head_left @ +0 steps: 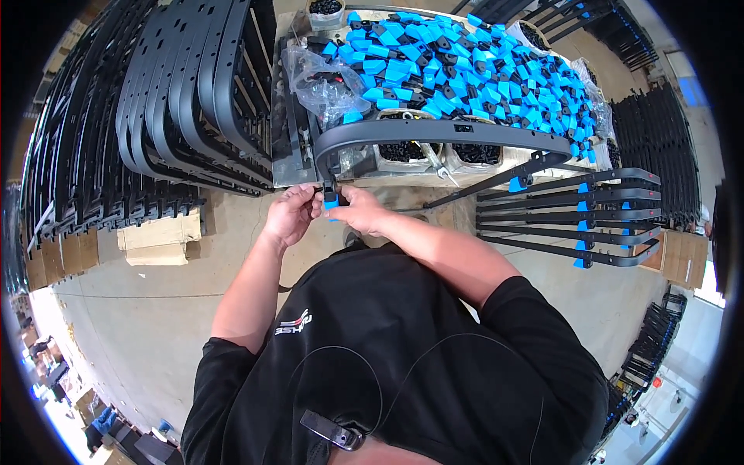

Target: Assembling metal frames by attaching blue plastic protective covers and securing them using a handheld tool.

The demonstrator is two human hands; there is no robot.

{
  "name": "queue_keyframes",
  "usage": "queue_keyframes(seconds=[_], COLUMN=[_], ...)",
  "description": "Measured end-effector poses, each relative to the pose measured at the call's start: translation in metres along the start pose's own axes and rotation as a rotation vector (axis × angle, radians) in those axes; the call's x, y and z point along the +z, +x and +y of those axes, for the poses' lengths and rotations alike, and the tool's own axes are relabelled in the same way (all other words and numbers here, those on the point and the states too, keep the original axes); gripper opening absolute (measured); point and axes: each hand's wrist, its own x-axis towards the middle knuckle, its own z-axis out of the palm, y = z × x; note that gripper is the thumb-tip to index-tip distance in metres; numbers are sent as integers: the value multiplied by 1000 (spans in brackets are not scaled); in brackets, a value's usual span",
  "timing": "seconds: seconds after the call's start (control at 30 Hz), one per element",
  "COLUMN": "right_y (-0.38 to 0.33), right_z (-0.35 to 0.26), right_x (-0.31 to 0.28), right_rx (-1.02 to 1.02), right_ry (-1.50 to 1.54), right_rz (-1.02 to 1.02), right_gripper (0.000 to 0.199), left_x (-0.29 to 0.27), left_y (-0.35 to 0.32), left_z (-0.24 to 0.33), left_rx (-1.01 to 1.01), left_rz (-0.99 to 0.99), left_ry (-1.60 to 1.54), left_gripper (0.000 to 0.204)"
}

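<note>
A dark grey bent metal frame (418,136) rests across the near edge of the table in front of me. At its left leg end sits a small blue and black plastic piece (332,203). My right hand (363,211) grips this piece from the right, its thumb and fingers round it. My left hand (293,214) is closed in a pinch at the left of the same joint. What its fingertips hold there is too small to make out.
A large heap of blue and black plastic pieces (465,70) covers the table. Boxes of small black parts (401,151), a wrench (439,167) and a clear plastic bag (325,85) are near it. Grey frames (182,85) stand stacked at left; frames with blue pieces (570,217) lie at right.
</note>
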Motion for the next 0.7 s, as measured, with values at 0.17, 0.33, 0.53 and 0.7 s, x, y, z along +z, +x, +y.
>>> queue_keyframes(seconds=[0.17, 0.33, 0.53, 0.7], right_y=[-3, -8, -5, -2], right_z=[-2, -11, -3, 6], right_x=[0, 0, 0, -4], right_rx=[54, 117, 98, 103], right_ry=[281, 229, 239, 276], right_rz=[-60, -34, -77, -82], right_gripper=[38, 35, 33, 32], left_x=[8, 12, 36, 46], left_y=[8, 3, -23, -32], left_z=[-1, -14, -39, -31], left_rx=[-6, 95, 333, 166], left_rz=[121, 319, 423, 266], left_ry=[10, 298, 699, 809], left_gripper=[20, 26, 49, 62])
